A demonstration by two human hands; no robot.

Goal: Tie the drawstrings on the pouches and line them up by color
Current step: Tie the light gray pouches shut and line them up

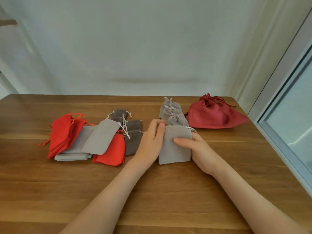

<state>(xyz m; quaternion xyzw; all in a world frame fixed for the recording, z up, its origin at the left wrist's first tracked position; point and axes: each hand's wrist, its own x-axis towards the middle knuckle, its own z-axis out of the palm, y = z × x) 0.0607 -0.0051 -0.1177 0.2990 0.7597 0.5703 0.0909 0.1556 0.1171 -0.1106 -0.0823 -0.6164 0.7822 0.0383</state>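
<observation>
Between both hands, mid-table (152, 191), sits a light grey pouch (173, 149), its long axis running near to far with the open mouth at the far end. Left hand (152, 141) pinches the far-left corner of the mouth; right hand (200, 149) grips the right edge, thumb across the front, fingers behind. Loose drawstring (191, 128) pokes out at the far-right corner, just past the right hand, so that hand looks nearer for the pull, and the row of tied grey pouches (170, 110) lies just beyond.

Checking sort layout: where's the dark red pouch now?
Head view: the dark red pouch lies at the far right corner of the table, just right of the row of tied light grey pouches.
</observation>
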